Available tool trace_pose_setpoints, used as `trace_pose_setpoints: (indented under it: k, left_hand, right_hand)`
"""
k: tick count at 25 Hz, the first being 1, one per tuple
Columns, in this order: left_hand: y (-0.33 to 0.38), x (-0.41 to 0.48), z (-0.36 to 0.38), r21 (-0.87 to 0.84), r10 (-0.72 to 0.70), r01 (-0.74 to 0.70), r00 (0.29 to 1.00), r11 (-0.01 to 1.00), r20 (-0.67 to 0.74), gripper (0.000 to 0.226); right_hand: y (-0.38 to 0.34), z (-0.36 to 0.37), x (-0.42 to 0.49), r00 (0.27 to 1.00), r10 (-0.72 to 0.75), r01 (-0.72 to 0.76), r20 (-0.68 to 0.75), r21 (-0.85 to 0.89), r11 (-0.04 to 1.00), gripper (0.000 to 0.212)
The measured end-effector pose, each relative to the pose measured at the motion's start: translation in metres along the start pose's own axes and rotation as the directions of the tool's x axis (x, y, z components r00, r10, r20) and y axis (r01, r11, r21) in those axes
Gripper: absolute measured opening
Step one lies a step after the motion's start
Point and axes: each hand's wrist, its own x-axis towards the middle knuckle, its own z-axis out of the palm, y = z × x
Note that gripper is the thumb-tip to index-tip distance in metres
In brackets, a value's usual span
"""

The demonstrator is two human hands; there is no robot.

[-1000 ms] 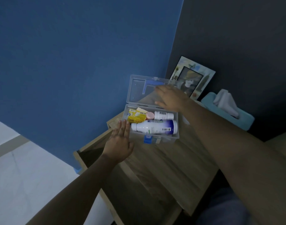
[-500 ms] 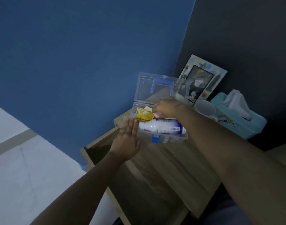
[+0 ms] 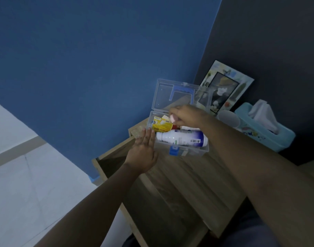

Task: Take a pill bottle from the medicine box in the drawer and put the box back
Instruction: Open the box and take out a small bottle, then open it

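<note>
The clear medicine box [image 3: 190,153] sits on the wooden nightstand with its lid [image 3: 163,97] standing up and a blue latch at the front. Inside lie a large white bottle with a blue band [image 3: 181,139] and a yellow carton [image 3: 161,125]. My right hand [image 3: 190,116] hovers over the box's back half, fingers pinched on a small pill bottle whose pale pink cap [image 3: 173,118] shows; the bottle's body is mostly hidden. My left hand [image 3: 143,152] rests flat against the box's left end, fingers straight. The open drawer [image 3: 113,163] is below the left hand.
A picture frame [image 3: 223,86] leans on the dark wall behind the box. A white cup [image 3: 227,118] and a teal tissue box [image 3: 264,132] stand to the right. The blue wall runs along the left, with pale floor below.
My right hand left the lid, dipped into the box and now rises with the pink-capped bottle pinched in it. My left hand stays against the box's end. The camera shifted.
</note>
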Motion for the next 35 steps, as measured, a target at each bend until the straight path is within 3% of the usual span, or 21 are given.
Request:
trace_pose_setpoints:
  k: [3, 6, 9, 12, 16, 19, 28, 31, 35]
  left_hand:
    - [0.001, 0.0, -0.007, 0.026, -0.006, 0.006, 1.0, 1.0, 0.028, 0.07]
    - [0.003, -0.003, -0.022, -0.004, -0.018, 0.018, 0.999, 1.0, 0.042, 0.069]
    - [0.016, -0.012, -0.053, -0.257, -0.054, 0.036, 0.997, 0.966, -0.063, 0.059]
    - [0.04, -0.023, -0.085, -0.463, -0.067, -0.071, 0.959, 0.883, -0.275, 0.038]
    - [0.075, -0.04, -0.117, -0.59, 0.021, -0.144, 0.977, 0.795, -0.211, 0.028]
    - [0.099, -0.053, -0.13, -0.585, 0.104, -0.186, 0.98, 0.79, -0.171, 0.028]
    - [0.121, -0.057, -0.15, -0.562, 0.136, -0.137, 0.99, 0.816, -0.044, 0.023]
    - [0.121, -0.056, -0.152, -0.554, 0.148, -0.152, 0.988, 0.818, -0.052, 0.023]
    - [0.122, -0.054, -0.15, -0.521, 0.162, -0.175, 0.984, 0.835, -0.072, 0.026]
  right_hand:
    - [-0.006, -0.003, -0.021, 0.98, 0.109, -0.067, -0.166, 0.24, 0.968, 0.037]
    - [-0.026, 0.001, -0.05, 0.924, 0.215, -0.016, -0.316, 0.529, 0.848, 0.039]
    - [-0.05, 0.006, -0.091, 0.846, 0.298, 0.07, -0.441, 0.646, 0.76, 0.044]
    - [-0.068, 0.01, -0.134, 0.82, 0.385, 0.071, -0.424, 0.742, 0.666, 0.07]
    - [-0.086, 0.006, -0.169, 0.774, 0.477, 0.103, -0.417, 0.826, 0.554, 0.085]
    - [-0.093, -0.002, -0.185, 0.761, 0.482, 0.122, -0.435, 0.825, 0.552, 0.086]
    - [-0.097, -0.015, -0.207, 0.755, 0.492, 0.062, -0.434, 0.793, 0.605, 0.074]
    - [-0.095, -0.021, -0.211, 0.776, 0.44, 0.006, -0.451, 0.704, 0.71, 0.055]
    - [-0.096, -0.027, -0.214, 0.783, 0.399, 0.021, -0.478, 0.661, 0.75, 0.035]
